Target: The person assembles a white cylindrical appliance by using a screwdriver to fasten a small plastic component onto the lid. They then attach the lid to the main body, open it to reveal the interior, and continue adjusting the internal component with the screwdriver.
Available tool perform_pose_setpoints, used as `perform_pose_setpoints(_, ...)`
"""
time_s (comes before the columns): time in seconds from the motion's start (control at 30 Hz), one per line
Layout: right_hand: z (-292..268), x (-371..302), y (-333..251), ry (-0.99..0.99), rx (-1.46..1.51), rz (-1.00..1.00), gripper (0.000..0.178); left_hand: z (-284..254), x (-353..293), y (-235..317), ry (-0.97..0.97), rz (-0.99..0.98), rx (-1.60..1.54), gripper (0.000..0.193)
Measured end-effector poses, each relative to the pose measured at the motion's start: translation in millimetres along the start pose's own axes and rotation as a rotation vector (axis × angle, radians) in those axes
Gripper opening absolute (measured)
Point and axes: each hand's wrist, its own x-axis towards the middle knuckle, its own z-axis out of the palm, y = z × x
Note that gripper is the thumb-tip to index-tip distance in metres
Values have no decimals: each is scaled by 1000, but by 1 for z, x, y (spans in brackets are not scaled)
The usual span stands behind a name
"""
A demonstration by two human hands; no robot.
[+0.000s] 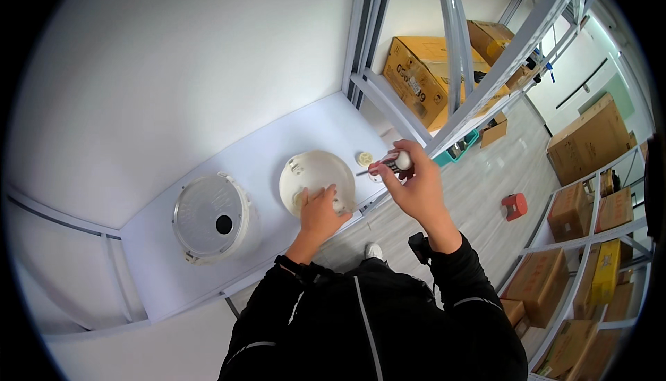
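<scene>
- Pale tabletop (333,124) stands against a plain wall (173,69); the round cream dish (326,168) lies on it, near the front edge.
- Left hand (321,216) is inside the dish, fingers bent; whether they pinch something, I cannot tell.
- Right hand (423,190), right of the dish, is closed around a thin-shafted tool (397,165), like a screwdriver.
- The dish seems stiff plastic, light and smooth, so it may slide; its raised rim looks best for holding.
- Just right of the dish lies a small round part (364,159).
- Left of the dish, apart, stands a white container (205,207); behind the dish, I judge, is more room for moving.
</scene>
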Motion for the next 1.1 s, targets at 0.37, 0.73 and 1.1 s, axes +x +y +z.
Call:
perform_pose_setpoints(0.37, -64, 20, 73, 15, 79, -289, 48, 33, 53, 59, 294, 122, 23, 49)
perform_pose_setpoints(0.73, -119, 57, 128, -135, 217, -507, 50, 106, 106, 94, 158, -29, 157, 15)
perform_pose_setpoints(1.1, -133, 76, 162, -280, 314, -621, 56, 134, 105, 89, 182, -252, 200, 11)
